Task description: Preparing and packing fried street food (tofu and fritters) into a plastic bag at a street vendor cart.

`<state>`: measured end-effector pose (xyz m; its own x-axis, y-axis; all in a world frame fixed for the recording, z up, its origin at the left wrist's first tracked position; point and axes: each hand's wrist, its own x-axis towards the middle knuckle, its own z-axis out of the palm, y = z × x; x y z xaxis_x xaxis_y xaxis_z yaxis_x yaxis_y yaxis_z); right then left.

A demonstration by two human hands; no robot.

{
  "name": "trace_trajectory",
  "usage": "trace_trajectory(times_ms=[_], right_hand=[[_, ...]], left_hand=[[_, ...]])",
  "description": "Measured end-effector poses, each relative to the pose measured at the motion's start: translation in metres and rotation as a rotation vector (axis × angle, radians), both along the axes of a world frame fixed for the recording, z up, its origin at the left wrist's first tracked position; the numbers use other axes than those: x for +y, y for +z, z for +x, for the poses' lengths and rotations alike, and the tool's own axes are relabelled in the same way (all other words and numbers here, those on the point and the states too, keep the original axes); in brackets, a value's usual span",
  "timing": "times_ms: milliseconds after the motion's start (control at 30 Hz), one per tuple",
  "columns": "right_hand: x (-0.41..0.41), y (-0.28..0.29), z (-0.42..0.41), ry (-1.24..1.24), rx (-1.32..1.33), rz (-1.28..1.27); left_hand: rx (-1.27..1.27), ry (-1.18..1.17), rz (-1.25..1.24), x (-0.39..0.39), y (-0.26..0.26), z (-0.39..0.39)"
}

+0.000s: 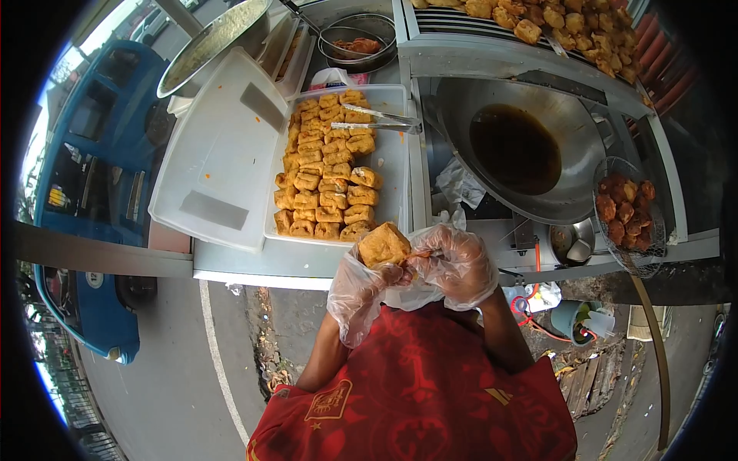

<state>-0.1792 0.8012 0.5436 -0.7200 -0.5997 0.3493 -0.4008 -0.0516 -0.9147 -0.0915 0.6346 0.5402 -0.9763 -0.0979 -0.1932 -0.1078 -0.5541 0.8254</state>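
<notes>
My left hand, in a clear plastic glove, holds a golden fried tofu piece before my chest. My right hand, gloved the same way, has its fingers curled and pinches the tofu's right edge; what exactly lies between those fingertips is partly hidden. Just beyond the hands is a white plastic tub holding rows of fried tofu, some showing pale filling at a slit. Metal tongs rest across the far rows, their bend at the tub's right rim.
A wok of dark oil stands right, beside a wire strainer of browned fritters. Fritters pile on a raised rack. Left are the tub's lid and a large metal bowl. A blue vehicle stands on the road.
</notes>
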Motion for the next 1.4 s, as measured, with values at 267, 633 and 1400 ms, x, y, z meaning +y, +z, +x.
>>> trace_trajectory(times_ms=[267, 633, 1400], right_hand=[[0.004, 0.001, -0.002, 0.055, 0.030, -0.015], [0.000, -0.003, 0.006, 0.145, -0.252, -0.227], [0.031, -0.022, -0.008, -0.069, -0.010, 0.349]], left_hand=[[-0.025, -0.003, -0.024, 0.000, -0.004, 0.002], [0.187, -0.004, 0.377, -0.004, -0.033, 0.020], [0.044, 0.128, 0.206, -0.009, -0.013, 0.008]])
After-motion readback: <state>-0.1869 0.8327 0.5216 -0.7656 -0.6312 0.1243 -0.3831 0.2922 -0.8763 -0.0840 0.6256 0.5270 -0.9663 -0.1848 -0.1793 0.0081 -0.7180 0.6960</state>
